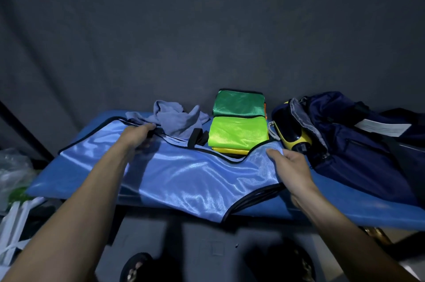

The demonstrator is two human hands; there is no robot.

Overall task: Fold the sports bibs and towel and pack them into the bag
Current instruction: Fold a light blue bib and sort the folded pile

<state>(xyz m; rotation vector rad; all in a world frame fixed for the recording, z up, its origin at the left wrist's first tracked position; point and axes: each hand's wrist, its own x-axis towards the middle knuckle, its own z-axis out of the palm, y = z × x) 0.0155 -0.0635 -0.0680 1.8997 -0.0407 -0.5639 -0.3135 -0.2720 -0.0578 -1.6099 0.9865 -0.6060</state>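
Note:
A shiny light-blue bib [184, 173] with black trim lies spread across the blue table [345, 212], its near edge hanging over the front. My left hand [138, 135] grips its far left edge. My right hand [289, 164] holds its right shoulder corner. Behind it lies a crumpled grey-blue towel [177, 120]. A folded dark green bib [239, 104] sits at the back, and a folded lime bib [238, 132] lies on top of a folded yellow one [230, 150]. The open navy bag [349, 136] stands at the right.
A yellow and black bottle [292, 136] sticks out of the bag's mouth. A white paper tag [381, 128] lies on the bag. Plastic bags [13, 166] and white straps sit left of the table. A dark curtain hangs behind. My sandalled feet show below.

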